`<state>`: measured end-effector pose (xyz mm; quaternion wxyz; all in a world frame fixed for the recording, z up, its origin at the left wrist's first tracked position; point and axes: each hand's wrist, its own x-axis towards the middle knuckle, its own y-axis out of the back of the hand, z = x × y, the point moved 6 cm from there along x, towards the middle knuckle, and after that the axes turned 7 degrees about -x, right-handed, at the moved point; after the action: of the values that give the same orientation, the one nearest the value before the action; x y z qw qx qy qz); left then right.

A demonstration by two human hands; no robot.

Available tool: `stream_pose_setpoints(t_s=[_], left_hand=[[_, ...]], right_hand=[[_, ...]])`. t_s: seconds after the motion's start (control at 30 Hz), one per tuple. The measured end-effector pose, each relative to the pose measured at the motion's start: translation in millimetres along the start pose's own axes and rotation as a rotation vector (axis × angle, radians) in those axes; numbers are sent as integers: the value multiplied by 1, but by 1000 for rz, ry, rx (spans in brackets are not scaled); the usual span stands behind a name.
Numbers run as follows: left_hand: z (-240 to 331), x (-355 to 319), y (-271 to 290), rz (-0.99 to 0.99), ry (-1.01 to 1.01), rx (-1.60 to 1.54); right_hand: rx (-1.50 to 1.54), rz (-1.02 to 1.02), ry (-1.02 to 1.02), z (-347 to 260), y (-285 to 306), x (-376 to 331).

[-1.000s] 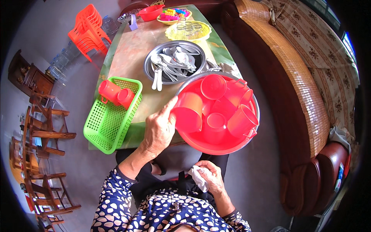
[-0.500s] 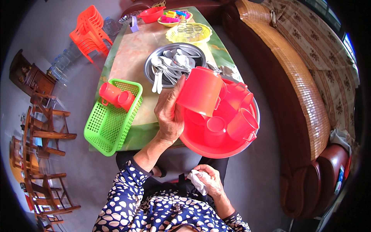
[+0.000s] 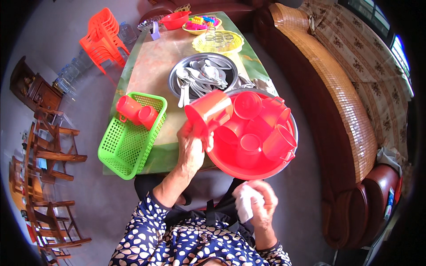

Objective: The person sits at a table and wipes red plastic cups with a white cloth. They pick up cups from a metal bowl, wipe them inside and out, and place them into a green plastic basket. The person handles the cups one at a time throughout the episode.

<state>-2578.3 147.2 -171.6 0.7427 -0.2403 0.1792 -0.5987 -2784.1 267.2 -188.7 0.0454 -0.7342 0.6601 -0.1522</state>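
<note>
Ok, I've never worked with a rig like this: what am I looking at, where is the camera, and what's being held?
There is no robot here: these are a person's own two bare hands. The view comes from a wide fisheye camera worn on the head, looking down, so straight edges bend near the rim. The left hand holds a tilted red mug. The right hand grips a white cloth or tissue. At the near right corner of the table is a red basin of more mugs. To the left, a green basket holds two mugs. Farther back are a metal bowl of spoons and a yellow basket with glasses.
</note>
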Motion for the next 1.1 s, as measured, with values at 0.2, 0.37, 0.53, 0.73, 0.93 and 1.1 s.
stream_pose_setpoints(t_s=[0.2,0.37,0.53,0.73,0.93,1.1], left_hand=[[-14,-51,19,61,336,-72],[-11,-73,24,58,335,-119],[-7,-83,43,-5,399,-180],[-7,-87,44,-56,356,-260],[15,-80,38,-39,176,-86],[38,-79,65,337,-191,-52]], right_hand=[[-289,248,277,-34,-26,46],[-626,179,644,-27,-77,57],[-639,213,511,-13,-79,71],[186,34,-73,15,-81,84],[358,79,-42,18,-94,79],[218,183,197,14,-92,74]])
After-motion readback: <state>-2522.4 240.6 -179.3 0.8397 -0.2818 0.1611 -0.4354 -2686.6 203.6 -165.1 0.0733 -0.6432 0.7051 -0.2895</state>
